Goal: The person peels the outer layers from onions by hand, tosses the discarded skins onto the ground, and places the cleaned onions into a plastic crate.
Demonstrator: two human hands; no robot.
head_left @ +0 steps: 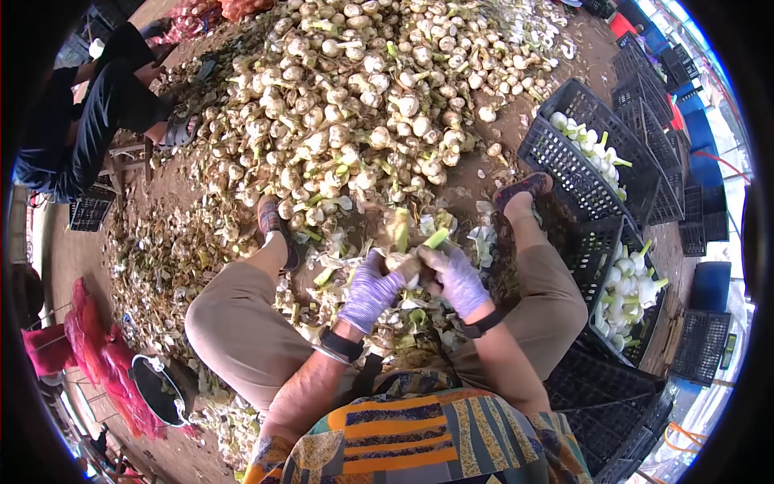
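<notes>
My left hand (375,289), in a purple-and-white glove, is closed around a garlic bulb (402,263) between my knees. A thick pale green stem stands up from this area, blurred by motion. My right hand (454,278), gloved alike with soiled fingertips, is closed close beside it, its fingers at the bulb and at a cut green stem (436,238). Whether that second stem belongs to another bulb is hard to tell. Loose skins and stem scraps (322,276) lie on the ground beneath my hands.
A large heap of unpeeled garlic (347,105) spreads ahead. On my right, one black crate (568,173) and a nearer crate (592,266) hold cleaned white bulbs. A black bucket (159,391) and red mesh sacks (97,355) are at left. Another person (113,105) sits at upper left.
</notes>
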